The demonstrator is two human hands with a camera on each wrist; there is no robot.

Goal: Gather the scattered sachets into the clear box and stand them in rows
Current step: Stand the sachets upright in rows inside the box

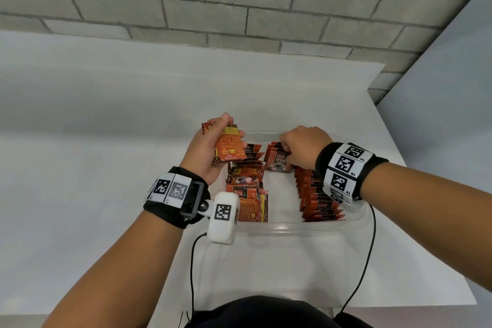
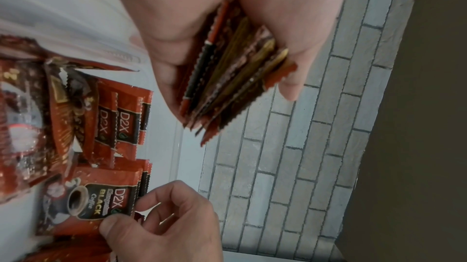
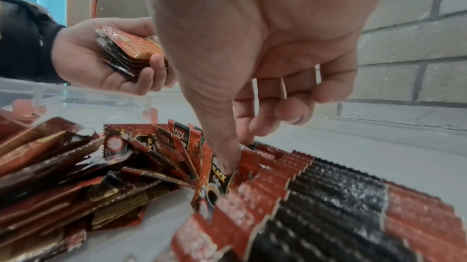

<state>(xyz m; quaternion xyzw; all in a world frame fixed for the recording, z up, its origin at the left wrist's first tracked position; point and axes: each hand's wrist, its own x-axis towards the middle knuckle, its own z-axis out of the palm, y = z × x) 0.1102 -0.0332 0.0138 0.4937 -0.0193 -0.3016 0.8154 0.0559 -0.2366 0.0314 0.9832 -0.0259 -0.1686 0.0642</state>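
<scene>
Near the counter's (image 1: pixel 106 141) right edge stands the clear box (image 1: pixel 292 226), glossy see-through plastic with rounded corners. Inside it, flat foil sachets (image 1: pixel 316 202), red-orange with black panels and crimped zigzag ends, stand on edge in a tidy row along its right side, while the left row (image 1: pixel 246 194) leans unevenly. The left hand (image 1: pixel 210 149) is clamped round a thick stack (image 2: pixel 227 78) above the box's far left corner. The right hand (image 1: pixel 303 146) pinches one sachet (image 1: pixel 278 162) at the right row's far end, thumb on its printed face.
</scene>
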